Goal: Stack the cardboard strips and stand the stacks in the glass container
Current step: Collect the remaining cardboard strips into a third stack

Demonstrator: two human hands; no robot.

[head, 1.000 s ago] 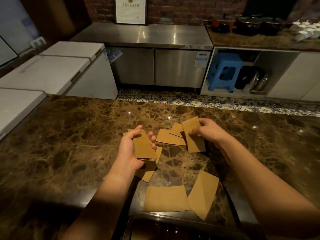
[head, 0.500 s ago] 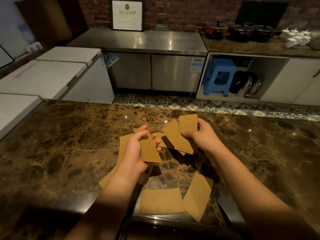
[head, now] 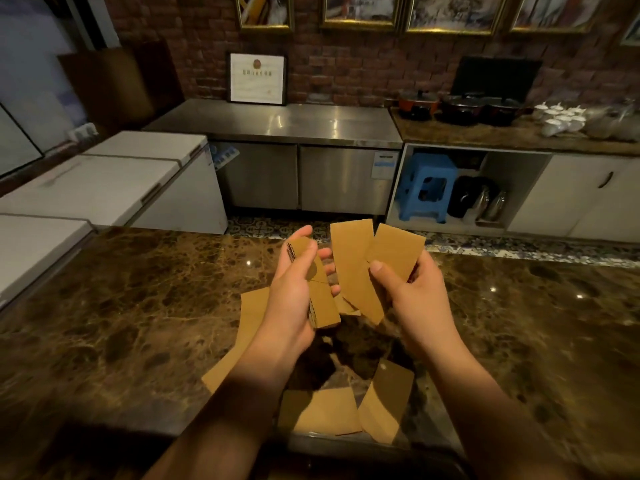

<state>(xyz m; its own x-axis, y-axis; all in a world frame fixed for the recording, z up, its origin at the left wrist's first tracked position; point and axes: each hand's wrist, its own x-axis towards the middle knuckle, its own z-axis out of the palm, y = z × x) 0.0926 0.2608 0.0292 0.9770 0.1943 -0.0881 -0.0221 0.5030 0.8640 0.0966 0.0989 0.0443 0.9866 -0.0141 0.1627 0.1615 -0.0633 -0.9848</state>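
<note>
My left hand (head: 294, 289) grips a small stack of brown cardboard strips (head: 323, 301), held edge-up above the dark marble counter (head: 121, 306). My right hand (head: 412, 292) holds two loose cardboard strips (head: 356, 268) fanned out, thumb pressed on the right one. More strips lie flat on the counter: one under my left forearm (head: 251, 320), one near the front edge (head: 322, 410) and another beside it (head: 388, 400). The dark rim at the bottom edge (head: 346, 452) may be the glass container; I cannot tell.
Beyond the counter's far edge are white chest freezers (head: 104, 181) on the left, a steel worktop cabinet (head: 298, 133) and a blue stool (head: 427, 185) in an open shelf. Pots and white cups stand on the back right counter.
Both hands have risen from the counter. My right hand lifted its two strips clear and brought them up beside the left hand's stack. The camera tilted upward.
</note>
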